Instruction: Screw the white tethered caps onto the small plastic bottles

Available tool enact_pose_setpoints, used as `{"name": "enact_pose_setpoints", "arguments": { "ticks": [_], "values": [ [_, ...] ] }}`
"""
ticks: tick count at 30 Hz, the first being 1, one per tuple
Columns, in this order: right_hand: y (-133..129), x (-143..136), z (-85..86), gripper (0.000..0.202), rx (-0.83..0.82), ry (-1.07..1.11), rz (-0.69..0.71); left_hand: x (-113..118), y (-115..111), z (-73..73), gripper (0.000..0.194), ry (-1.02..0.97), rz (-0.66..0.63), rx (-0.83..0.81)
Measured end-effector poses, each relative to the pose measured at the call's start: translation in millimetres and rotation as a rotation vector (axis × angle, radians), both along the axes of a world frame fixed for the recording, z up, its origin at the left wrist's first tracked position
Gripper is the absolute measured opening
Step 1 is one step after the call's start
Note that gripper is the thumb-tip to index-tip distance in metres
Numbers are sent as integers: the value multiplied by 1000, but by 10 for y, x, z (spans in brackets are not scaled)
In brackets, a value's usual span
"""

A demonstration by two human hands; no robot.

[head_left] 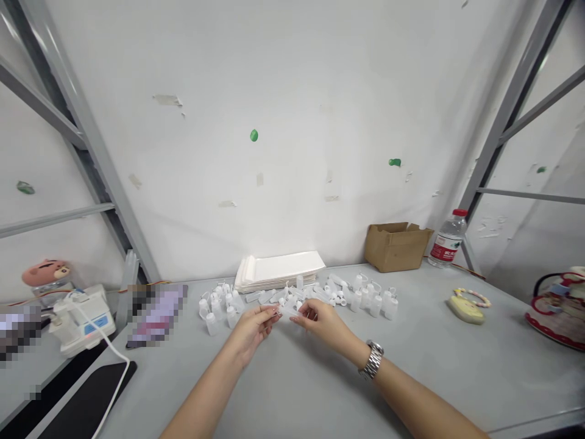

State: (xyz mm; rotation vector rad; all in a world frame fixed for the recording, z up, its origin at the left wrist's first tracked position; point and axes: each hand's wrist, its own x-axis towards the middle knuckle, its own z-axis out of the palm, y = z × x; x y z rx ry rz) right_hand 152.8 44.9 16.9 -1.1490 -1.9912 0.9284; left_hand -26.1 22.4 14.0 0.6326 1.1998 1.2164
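Left hand (pixel 252 329) and right hand (pixel 321 320), fingers pinched nearly closed, hold what looks from here like a small translucent bottle (pixel 289 310) between them, before the loose bottles (pixel 322 293), apparently a fitting step calling next for steady fingertips.

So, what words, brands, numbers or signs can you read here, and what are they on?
None can be read clearly.
Red-capped bottle's label: white marks on red, too blurred to read.
White device's blue patch: too small to read.
Pixelated purple rectangle: unreadable.
Small plastic bottles: no lettering visible.
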Motion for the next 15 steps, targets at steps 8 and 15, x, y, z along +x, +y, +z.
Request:
{"name": "enact_pose_setpoints", "arguments": {
  "ticks": [8,15],
  "values": [
    [3,-27,-41,27,-119,141,36,6,6,-31,28,25,22,28],
    [16,-50,-77,34,-196,289,34,35,-23,-2,36,48,1,79]
  ]
}}
